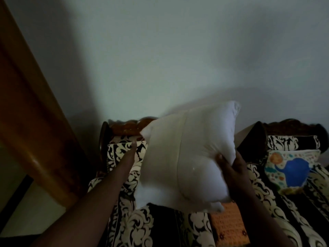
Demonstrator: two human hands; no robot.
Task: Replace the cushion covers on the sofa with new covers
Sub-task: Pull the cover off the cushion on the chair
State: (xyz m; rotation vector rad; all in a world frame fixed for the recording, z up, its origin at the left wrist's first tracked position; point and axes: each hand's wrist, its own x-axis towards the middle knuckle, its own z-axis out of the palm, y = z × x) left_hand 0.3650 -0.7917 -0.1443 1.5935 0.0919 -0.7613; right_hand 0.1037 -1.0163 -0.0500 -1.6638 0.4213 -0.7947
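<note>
Bare white cushion insert [185,155] held up above patterned sofa [140,227]. Right hand [231,168] grips its right edge; left hand [134,148] hidden behind insert, grip unclear. Elephant-print cushion [292,168] on seat at right.

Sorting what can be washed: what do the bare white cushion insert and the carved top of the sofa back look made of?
The bare white cushion insert looks like matte woven cloth over soft stuffing: it dents under the right hand and has a stitched seam. The carved brown sofa-back rail looks like polished wood, with glossy highlights, though it is dim.
</note>
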